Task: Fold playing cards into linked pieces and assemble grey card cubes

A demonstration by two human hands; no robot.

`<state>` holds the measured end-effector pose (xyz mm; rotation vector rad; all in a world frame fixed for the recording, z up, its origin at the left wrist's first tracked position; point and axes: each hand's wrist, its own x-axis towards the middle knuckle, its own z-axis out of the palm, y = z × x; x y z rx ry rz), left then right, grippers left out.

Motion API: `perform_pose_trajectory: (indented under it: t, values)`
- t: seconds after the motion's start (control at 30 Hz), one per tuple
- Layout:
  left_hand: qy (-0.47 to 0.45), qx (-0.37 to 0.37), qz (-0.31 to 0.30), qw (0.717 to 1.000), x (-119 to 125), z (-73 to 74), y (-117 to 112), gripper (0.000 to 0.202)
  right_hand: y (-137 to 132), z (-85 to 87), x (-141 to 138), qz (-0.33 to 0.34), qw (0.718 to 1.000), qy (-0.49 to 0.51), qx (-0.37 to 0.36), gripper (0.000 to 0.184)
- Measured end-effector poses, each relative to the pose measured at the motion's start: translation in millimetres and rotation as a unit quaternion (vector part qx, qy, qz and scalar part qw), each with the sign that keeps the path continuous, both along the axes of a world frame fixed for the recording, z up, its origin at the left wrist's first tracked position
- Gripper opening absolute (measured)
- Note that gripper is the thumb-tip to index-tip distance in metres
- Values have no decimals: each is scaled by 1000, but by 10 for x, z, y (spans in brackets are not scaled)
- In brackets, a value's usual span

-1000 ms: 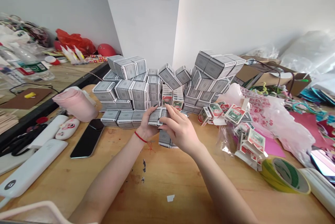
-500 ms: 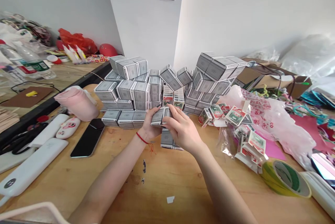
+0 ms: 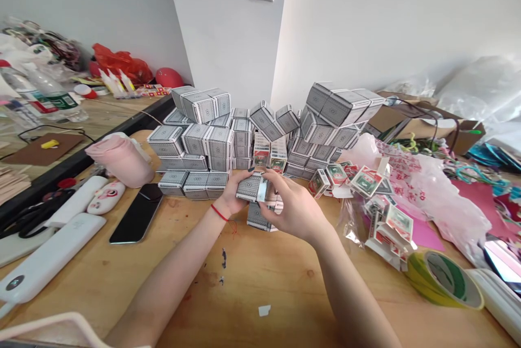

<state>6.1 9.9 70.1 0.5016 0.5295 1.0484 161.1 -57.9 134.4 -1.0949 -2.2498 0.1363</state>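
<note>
Near the middle of the table, my left hand [image 3: 232, 196] is closed on the left end of a grey patterned playing-card box [image 3: 247, 189]. The fingers and thumb of my right hand [image 3: 295, 207] curve around that box's right end, where a pale strip shows. Directly below the held box sits another grey card box [image 3: 258, 216] on the table, partly covered by my right hand. Just behind my hands, red-and-green card boxes [image 3: 278, 160] stand between stacks of grey ones.
Stacked grey card boxes rise at the left [image 3: 195, 139] and right [image 3: 340, 106]. A phone [image 3: 136, 215] and white power bank [image 3: 52, 258] lie left. Torn card boxes [image 3: 393, 228], a plastic bag [image 3: 431, 185] and a tape roll [image 3: 445, 277] are right.
My right hand has shifted slightly right, its thumb and fingers now wider apart at the box's end. A pale strip has come into view there. The stacks stand as before.
</note>
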Motion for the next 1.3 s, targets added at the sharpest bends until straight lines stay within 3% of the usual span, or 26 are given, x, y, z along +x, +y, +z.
perform_pose_trajectory:
  t: [0.2, 0.53, 0.93, 1.3]
  values:
    - [33, 34, -17, 999, 3, 18, 7, 14, -82, 57, 2, -78, 994, -82, 10, 40]
    - [93, 88, -40, 991, -24, 174, -23, 15, -138, 87, 15, -102, 975, -195, 39, 33]
    - [73, 57, -39, 995, -32, 111, 7, 20, -81, 35, 17, -88, 979, -176, 58, 31]
    - [80, 50, -46, 994, -30, 138, -8, 20, -95, 71, 39, -87, 981, -172, 13, 20]
